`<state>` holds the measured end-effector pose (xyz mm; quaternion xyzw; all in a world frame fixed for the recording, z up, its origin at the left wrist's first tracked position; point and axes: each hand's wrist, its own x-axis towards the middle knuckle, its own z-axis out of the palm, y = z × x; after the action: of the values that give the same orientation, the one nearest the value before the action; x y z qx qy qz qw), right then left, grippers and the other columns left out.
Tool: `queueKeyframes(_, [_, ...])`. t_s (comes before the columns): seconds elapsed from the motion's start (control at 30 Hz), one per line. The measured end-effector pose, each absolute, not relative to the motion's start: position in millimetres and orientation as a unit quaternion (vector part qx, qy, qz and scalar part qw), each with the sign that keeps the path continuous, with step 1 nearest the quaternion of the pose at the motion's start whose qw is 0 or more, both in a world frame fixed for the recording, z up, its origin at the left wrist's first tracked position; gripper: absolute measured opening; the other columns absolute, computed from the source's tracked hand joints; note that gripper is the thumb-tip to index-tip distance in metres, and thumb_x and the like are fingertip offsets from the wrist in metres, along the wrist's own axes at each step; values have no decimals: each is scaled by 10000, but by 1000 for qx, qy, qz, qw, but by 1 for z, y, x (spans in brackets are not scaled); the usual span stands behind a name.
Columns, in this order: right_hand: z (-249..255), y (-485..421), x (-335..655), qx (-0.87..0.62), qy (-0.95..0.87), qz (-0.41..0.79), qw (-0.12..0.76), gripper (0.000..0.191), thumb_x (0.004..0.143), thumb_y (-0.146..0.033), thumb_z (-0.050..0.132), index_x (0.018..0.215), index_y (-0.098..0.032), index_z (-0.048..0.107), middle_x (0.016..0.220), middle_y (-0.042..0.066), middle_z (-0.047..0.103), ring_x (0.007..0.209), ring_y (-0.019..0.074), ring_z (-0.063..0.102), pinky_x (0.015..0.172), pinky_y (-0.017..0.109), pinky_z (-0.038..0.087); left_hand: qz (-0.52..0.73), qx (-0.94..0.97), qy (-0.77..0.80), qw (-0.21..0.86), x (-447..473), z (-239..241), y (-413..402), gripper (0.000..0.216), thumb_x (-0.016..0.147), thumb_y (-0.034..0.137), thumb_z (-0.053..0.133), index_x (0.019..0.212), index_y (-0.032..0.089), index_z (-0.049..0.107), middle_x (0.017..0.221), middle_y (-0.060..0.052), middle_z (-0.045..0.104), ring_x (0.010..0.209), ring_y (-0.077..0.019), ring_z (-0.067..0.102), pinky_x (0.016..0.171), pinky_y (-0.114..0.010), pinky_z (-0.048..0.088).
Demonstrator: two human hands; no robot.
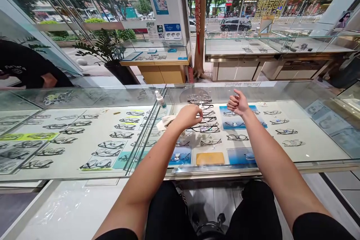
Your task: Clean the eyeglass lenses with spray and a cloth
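My left hand (pixel 188 117) hangs over the glass counter, its fingers curled in beside a column of dark-framed eyeglasses (pixel 203 129). What the fingertips hold, if anything, is hidden. A crumpled beige cloth (pixel 164 123) lies partly behind that wrist, on its left. To the right of the column, my right hand (pixel 237 104) is raised with the fingers folded in and the thumb sticking up; nothing shows in it. Behind the cloth stands a small white spray bottle (pixel 160 99). A round grey tray (pixel 184 95) sits at the far end of the column.
Under the glass of the counter (pixel 317 146) lie several rows of eyeglasses, blue display cards (pixel 180 156) and a yellow-orange pad (pixel 210 158). Another person in a black shirt (pixel 30 63) is at the far left. More display cases (pixel 239 47) stand by the window.
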<state>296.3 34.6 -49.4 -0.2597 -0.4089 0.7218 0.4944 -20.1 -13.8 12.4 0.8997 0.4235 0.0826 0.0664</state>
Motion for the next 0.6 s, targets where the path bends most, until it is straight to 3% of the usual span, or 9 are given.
queueKeyframes(0.6, [-49, 40, 298, -276, -402, 668, 562, 719, 1019, -681, 547, 593, -291, 119, 414, -82, 113, 450, 104, 75, 426, 262, 166, 86, 889, 447, 52, -18, 8, -13, 237, 957, 277, 653, 1034, 210, 866, 1064, -104, 820, 1065, -308, 734, 884, -358, 547])
